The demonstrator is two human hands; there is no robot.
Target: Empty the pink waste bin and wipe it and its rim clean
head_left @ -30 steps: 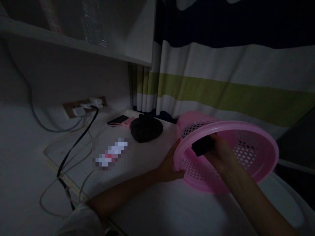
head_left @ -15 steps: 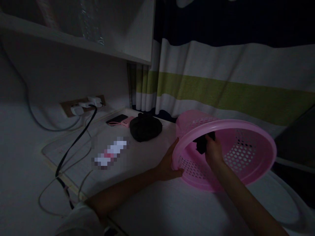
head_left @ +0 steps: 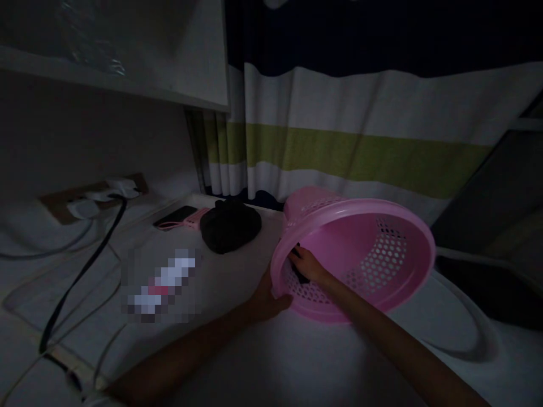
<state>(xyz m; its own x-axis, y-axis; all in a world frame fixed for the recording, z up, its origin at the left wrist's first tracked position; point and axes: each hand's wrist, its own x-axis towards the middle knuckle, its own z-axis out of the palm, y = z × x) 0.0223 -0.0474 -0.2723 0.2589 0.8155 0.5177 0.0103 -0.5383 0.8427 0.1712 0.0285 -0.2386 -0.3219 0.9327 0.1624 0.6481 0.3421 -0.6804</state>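
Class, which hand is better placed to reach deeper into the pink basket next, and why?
Probably the right hand: it is inside the basket with a black item, while the left hand holds the rim.

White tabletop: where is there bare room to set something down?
Bare: between the black bundle and pink basket, and between the left forearm and right forearm. Crowded: the far corner, where dark phone, pink power bank and bundle cluster.
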